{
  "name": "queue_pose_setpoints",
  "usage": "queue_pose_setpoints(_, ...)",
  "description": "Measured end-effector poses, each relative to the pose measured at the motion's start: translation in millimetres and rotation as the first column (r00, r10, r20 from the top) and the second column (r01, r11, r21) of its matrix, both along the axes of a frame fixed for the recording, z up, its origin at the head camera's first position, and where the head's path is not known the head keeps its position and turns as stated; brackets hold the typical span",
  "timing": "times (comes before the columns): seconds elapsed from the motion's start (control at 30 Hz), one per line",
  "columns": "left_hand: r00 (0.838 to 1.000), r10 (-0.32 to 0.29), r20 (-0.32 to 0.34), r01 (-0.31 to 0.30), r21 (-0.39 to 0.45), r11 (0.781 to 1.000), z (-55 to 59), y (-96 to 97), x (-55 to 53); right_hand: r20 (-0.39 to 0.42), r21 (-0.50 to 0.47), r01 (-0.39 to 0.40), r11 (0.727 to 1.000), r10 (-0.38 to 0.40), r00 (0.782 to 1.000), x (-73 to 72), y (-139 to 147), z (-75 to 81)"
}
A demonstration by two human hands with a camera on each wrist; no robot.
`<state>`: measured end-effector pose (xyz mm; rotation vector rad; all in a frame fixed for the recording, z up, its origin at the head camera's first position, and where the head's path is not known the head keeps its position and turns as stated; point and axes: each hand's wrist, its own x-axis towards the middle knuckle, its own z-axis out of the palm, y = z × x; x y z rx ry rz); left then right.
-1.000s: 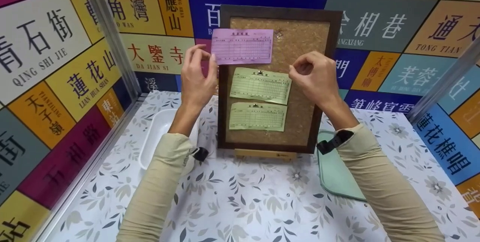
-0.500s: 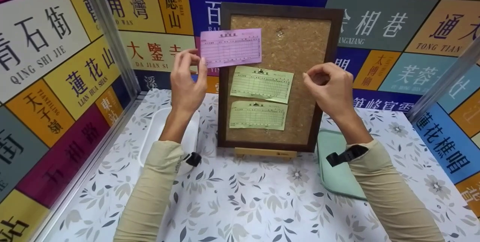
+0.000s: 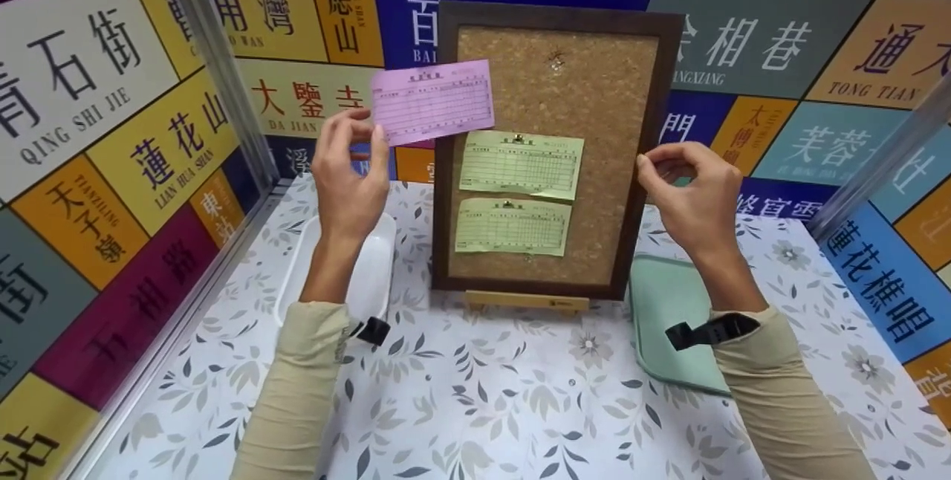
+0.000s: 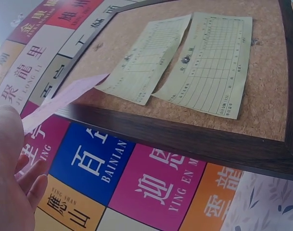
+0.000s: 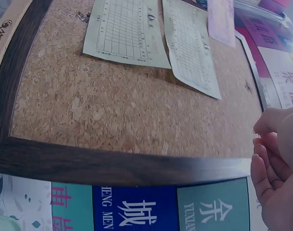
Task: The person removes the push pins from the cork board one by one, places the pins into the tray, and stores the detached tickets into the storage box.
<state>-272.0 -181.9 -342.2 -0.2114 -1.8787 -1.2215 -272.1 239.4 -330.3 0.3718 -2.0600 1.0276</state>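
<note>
A pink receipt slip (image 3: 435,102) is pinched at its left edge by my left hand (image 3: 345,186), held tilted across the upper left of a framed cork board (image 3: 594,108). Two green receipt slips, an upper one (image 3: 520,166) and a lower one (image 3: 513,229), are fixed to the cork one above the other, each with a small pin at its top. Beside the board's right frame, my right hand (image 3: 695,198) pinches a tiny shiny pin (image 5: 255,134) between thumb and forefinger; the fingers mostly hide it.
The board stands on a small wooden stand (image 3: 527,301) on a leaf-patterned table (image 3: 483,391). A white tray (image 3: 379,264) lies at left, partly behind the left arm, and a green tray (image 3: 669,331) at right. Sign-covered walls (image 3: 297,12) rise behind.
The left hand has drawn the pink slip left and slightly down, tilting it. The right hand has moved right and down, from over the cork to the board's right frame.
</note>
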Motion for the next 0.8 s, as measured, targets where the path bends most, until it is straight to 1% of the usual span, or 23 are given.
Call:
queue_pose_setpoints(0.07, 1.000, 0.002, 0.005, -0.002, 0.013, 1.000, -2.6, -3.1, 3.0, 0.019, -0.015, 0.019, 1.000, -0.019, 1.000, 2.4, 4.5, -3.1)
queue_pose_setpoints(0.2, 1.000, 0.022, -0.012, -0.022, 0.024, 0.999, -10.0, -9.0, 8.0, 0.048, -0.033, 0.040, 0.999, -0.038, 0.998, 6.4, 12.3, -9.6)
queue_pose_setpoints(0.3, 0.999, 0.042, -0.028, -0.041, 0.032, 0.999, -16.1, -12.3, 10.3, 0.064, -0.043, 0.055, 0.998, -0.052, 0.997, 9.6, 19.0, -14.7)
queue_pose_setpoints(0.4, 0.998, 0.052, -0.029, -0.050, 0.048, 0.998, -20.9, -15.3, 11.5, 0.094, -0.068, 0.084, 0.994, -0.078, 0.993, 12.9, 26.4, -20.1)
queue_pose_setpoints(0.57, 0.999, 0.053, -0.010, -0.052, 0.058, 0.997, -27.6, -18.5, 13.3, 0.142, -0.119, 0.130, 0.984, -0.113, 0.983, 24.4, 33.2, -25.2)
queue_pose_setpoints(0.7, 0.999, 0.050, 0.015, -0.051, 0.084, 0.995, -34.4, -18.9, 15.1, 0.139, -0.137, 0.136, 0.981, -0.117, 0.983, 35.0, 33.8, -29.2)
queue_pose_setpoints(0.8, 0.998, 0.052, 0.017, -0.054, 0.114, 0.992, -39.8, -19.0, 16.1, 0.140, -0.139, 0.142, 0.980, -0.122, 0.983, 37.2, 36.4, -37.5)
